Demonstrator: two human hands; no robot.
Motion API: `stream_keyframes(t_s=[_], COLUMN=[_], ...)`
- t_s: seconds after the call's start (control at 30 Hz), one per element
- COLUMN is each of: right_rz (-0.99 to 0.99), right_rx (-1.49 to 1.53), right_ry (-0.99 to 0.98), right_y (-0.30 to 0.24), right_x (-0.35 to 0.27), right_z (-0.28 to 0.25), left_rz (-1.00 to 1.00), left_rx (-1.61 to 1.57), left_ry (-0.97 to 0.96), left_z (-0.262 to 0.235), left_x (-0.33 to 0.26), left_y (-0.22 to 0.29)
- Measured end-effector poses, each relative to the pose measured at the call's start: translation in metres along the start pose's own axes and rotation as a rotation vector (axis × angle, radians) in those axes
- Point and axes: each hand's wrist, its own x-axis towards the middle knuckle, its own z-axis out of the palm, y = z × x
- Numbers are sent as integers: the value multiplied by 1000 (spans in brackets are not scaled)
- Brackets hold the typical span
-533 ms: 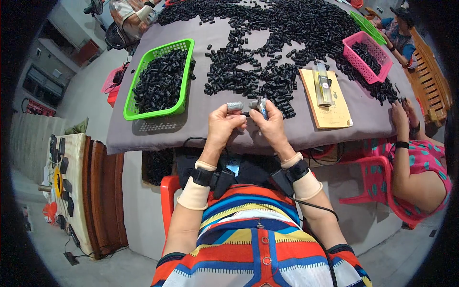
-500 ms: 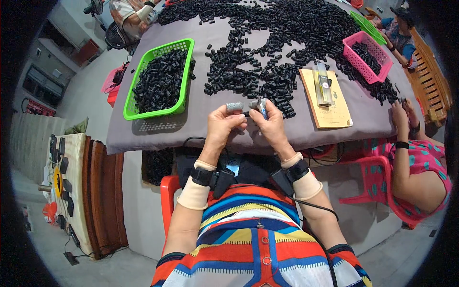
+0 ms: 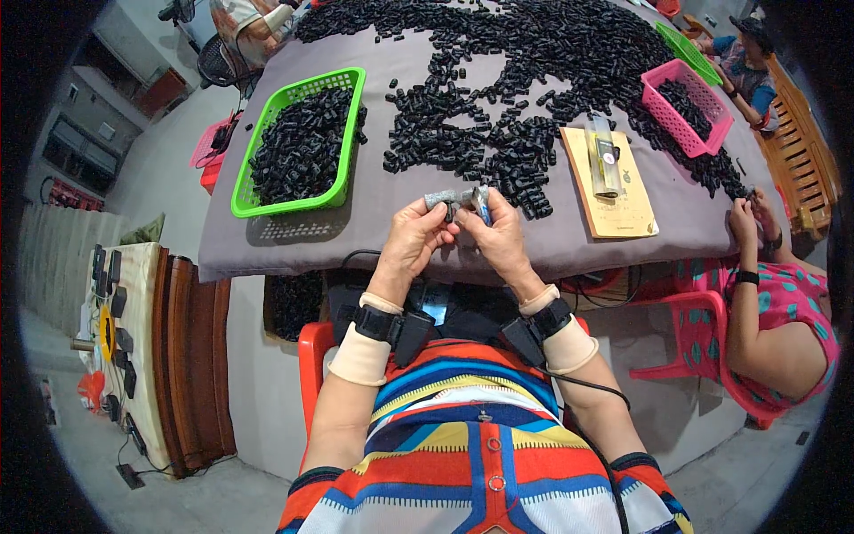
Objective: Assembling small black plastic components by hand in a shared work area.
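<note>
My left hand [image 3: 411, 238] is closed, its thumb and fingers pinching a small black plastic piece [image 3: 450, 214] over the table's near edge. A grey wrap [image 3: 439, 198] covers its index fingertip. Close against it, my right hand [image 3: 500, 238] is closed on a small tool with a blue and metallic part [image 3: 483, 212]; its exact kind is mostly hidden by the fingers. The fingertips of both hands almost meet at the black piece. Just beyond them lies a loose heap of similar black pieces [image 3: 525, 165] on the grey cloth.
A green basket [image 3: 238, 198] of black pieces stands left, a pink basket [image 3: 680, 127] right. A yellow-brown notepad [image 3: 614, 214] bears a clear, ruler-like object [image 3: 603, 169]. At right, a person in pink [image 3: 783, 329] works with both hands near the table edge. The grey-clothed table [image 3: 294, 254] spans the front.
My hands have come closer together; the left has moved right and its wrapped fingertip now meets the right hand's fingers. The black piece shows more clearly between them.
</note>
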Motion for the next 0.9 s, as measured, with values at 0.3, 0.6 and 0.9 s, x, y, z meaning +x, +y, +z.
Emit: stream_keyframes(t_s=[0.3, 0.6, 0.9], right_rz=[-66, 10, -44], right_rx=[-149, -105, -279], right_ry=[65, 59, 47], right_y=[14, 7, 9], right_x=[4, 2, 0], right_z=[-3, -1, 2], left_rz=[12, -22, -30], left_rx=[-87, -100, -59], left_ry=[-53, -57, -102], left_z=[-11, -7, -4], left_x=[2, -1, -4], left_y=[-4, 2, 6])
